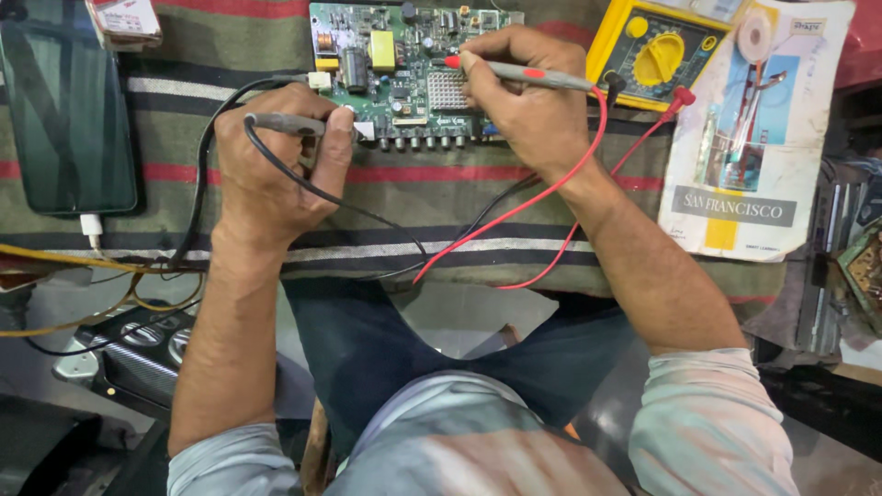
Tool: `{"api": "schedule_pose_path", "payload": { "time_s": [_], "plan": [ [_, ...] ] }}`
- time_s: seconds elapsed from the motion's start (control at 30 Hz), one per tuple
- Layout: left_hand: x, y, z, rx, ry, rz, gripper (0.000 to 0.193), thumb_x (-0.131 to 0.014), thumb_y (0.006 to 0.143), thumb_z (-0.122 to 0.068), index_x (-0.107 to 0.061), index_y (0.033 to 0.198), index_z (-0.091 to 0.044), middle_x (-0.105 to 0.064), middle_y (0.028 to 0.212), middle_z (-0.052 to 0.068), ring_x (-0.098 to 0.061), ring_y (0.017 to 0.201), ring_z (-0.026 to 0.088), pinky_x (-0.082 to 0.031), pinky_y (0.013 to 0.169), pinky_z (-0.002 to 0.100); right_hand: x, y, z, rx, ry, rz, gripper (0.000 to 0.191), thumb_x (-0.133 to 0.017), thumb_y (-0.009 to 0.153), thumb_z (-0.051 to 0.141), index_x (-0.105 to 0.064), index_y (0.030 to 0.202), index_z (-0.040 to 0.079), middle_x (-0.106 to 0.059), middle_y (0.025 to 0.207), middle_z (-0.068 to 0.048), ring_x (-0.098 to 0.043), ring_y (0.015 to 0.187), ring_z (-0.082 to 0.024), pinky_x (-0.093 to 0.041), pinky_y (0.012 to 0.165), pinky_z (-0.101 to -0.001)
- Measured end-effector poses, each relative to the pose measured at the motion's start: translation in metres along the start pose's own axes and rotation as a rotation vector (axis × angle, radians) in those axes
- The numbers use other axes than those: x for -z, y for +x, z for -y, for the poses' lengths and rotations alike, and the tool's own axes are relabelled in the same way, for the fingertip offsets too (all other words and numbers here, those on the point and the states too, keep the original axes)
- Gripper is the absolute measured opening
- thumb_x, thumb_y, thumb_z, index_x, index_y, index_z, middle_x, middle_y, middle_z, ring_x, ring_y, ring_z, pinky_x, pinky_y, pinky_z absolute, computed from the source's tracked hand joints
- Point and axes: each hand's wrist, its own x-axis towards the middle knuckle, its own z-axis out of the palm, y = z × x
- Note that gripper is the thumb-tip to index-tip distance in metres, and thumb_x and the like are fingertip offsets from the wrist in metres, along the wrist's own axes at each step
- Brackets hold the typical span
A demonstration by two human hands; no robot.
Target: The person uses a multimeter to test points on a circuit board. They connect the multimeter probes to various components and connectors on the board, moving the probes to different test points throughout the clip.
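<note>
The fingers of the right hand (528,101) are closed around a grey test probe with a red tip (519,72), held like a pen, and the red tip rests on the upper middle part of the green circuit board (404,69), just above its square metal heat sink (447,89). The fingers of the left hand (276,170) are closed around the second probe, a grey one with a black lead (285,122); its tip points to the lower left edge of the board, beside the row of round connectors, but I cannot tell if it really touches a contact. From the right probe a red lead (514,216) curves down and back up to the yellow multimeter (654,50), which stands just to the right of the board. So, judging by this, both probes are already placed and 1 measurement seems to be in progress; the meter's dial is visible, but no reading can be seen, so how many points remain is not clear. The board lies on a striped cloth (441,197). Well to the left of the board lies a dark phone (64,101), and to the right, past the meter, a worn booklet (753,138).
</note>
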Motion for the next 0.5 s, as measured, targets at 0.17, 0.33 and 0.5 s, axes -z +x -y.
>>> {"api": "schedule_pose_path", "payload": {
  "time_s": [0.17, 0.33, 0.5],
  "plan": [
    [-0.0005, -0.0009, 0.0012, 0.002, -0.012, -0.007, 0.022, -0.068, 0.115, -0.009, -0.062, 0.094, -0.002, -0.063, 0.079, 0.010, -0.060, 0.064, 0.026, -0.046, 0.061, 0.036, -0.0004, -0.0001, 0.0017, 0.116, -0.115, -0.002, 0.009, -0.077, 0.102, 0.006, -0.079, 0.107, -0.002, -0.072, 0.081, -0.001, -0.060, 0.069, -0.002, -0.044, 0.058, -0.0195],
    [-0.0014, 0.0002, 0.0016, 0.010, -0.003, -0.011, 0.020, -0.069, 0.114, -0.010, -0.063, 0.095, -0.004, -0.062, 0.075, 0.008, -0.058, 0.060, 0.021, -0.044, 0.057, 0.033, -0.0013, 0.0014, 0.0065, 0.149, -0.122, 0.000, 0.009, -0.078, 0.102, 0.006, -0.079, 0.107, -0.002, -0.071, 0.080, 0.000, -0.057, 0.068, -0.001, -0.042, 0.058, -0.0198],
    [-0.0017, 0.0001, 0.0001, 0.026, -0.009, -0.006, 0.022, -0.068, 0.113, -0.010, -0.064, 0.093, -0.003, -0.061, 0.077, 0.008, -0.057, 0.059, 0.020, -0.044, 0.056, 0.033, 0.0005, 0.0002, 0.0076, 0.152, -0.125, 0.016, 0.010, -0.078, 0.103, 0.006, -0.079, 0.108, -0.001, -0.072, 0.081, 0.000, -0.057, 0.069, -0.001, -0.043, 0.059, -0.0198]
  ]
}}
